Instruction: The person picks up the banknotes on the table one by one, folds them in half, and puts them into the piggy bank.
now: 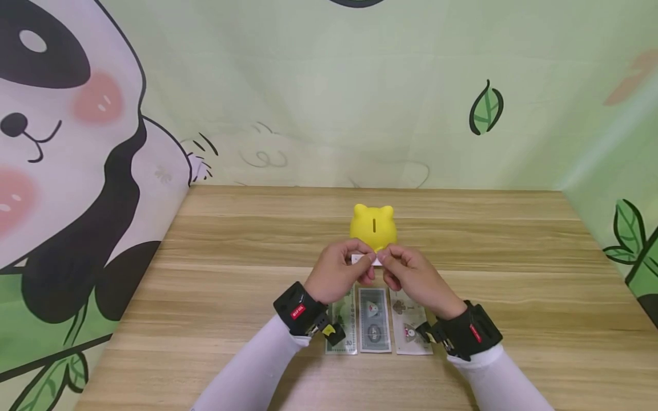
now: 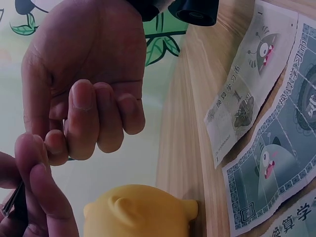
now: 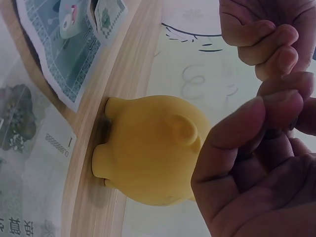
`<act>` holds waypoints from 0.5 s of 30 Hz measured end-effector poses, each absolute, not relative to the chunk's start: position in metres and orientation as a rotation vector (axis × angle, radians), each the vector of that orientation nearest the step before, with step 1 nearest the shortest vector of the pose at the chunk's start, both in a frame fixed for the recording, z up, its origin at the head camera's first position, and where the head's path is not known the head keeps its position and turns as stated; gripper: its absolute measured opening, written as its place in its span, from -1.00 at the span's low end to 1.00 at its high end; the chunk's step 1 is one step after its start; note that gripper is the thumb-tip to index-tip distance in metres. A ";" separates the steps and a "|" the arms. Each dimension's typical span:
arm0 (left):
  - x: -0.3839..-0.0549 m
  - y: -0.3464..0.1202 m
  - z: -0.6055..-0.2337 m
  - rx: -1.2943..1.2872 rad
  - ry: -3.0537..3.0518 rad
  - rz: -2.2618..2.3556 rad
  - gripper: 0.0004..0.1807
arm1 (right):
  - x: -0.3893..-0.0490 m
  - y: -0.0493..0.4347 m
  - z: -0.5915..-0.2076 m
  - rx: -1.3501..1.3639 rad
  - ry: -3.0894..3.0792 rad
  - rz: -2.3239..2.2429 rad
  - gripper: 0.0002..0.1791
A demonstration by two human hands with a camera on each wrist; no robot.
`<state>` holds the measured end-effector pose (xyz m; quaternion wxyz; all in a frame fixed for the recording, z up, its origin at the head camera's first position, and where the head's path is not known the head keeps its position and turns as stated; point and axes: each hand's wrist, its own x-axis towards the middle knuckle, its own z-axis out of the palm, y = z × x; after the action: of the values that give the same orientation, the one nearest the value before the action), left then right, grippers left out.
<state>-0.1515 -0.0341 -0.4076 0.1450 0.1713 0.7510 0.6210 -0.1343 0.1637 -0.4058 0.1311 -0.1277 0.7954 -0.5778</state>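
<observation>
In the head view both hands meet just in front of a yellow piggy bank (image 1: 373, 225), which has a dark slot in its top. Thumb and fingers of my left hand (image 1: 336, 271) pinch a narrow white strip of paper (image 1: 358, 258). My right hand (image 1: 418, 279) pinches the same strip at its other side, the two thumbs almost meeting. In the left wrist view, the right hand (image 2: 89, 74) has its fingers curled. Fingers hide most of the strip in both wrist views.
Three play banknotes lie in a row below the hands: a green note (image 1: 346, 319), a blue note (image 1: 374, 337) and a pale note (image 1: 408, 314). They rest on a wood-grain table (image 1: 247, 240). Behind it hangs a green cloth backdrop (image 1: 319, 103) with a panda print.
</observation>
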 end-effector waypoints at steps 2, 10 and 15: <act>-0.151 -0.035 -0.407 0.497 2.177 1.786 -0.78 | -0.134 0.164 -0.407 -0.373 2.312 -1.675 -0.67; -0.153 -0.034 -0.407 0.482 2.174 1.798 -0.86 | -0.133 0.162 -0.404 -0.384 2.313 -1.677 -0.67; -0.153 -0.034 -0.407 0.454 2.142 1.827 -0.82 | -0.133 0.163 -0.403 -0.319 2.329 -1.671 -0.66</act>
<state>-0.1528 -0.0338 -0.4066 0.1445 0.1577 0.7433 0.6338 -0.1332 0.1630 -0.4031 0.1283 -0.1097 0.8009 -0.5745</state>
